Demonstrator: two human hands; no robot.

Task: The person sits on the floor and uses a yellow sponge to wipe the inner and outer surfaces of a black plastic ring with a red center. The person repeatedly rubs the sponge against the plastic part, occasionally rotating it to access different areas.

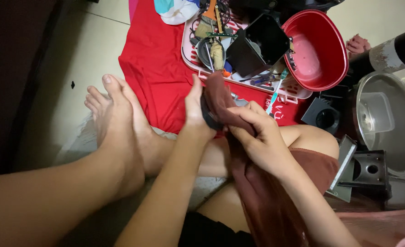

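My left hand [195, 110] holds a dark round part [208, 118], its thumb up and fingers behind the rim. A brown cloth [220, 98] is draped over that part and hangs down over my leg. My right hand [257, 135] presses the cloth against the part from the right side. Both hands are above my crossed legs, and my bare feet [115, 114] lie to the left on the floor.
A red cloth [154, 64] covers the floor ahead. On it stands a white tray [186, 50] with tools and a black box-like part [257, 43]. A red bowl [319, 48], a metal pot [385, 119] and black metal pieces [367, 171] sit at the right.
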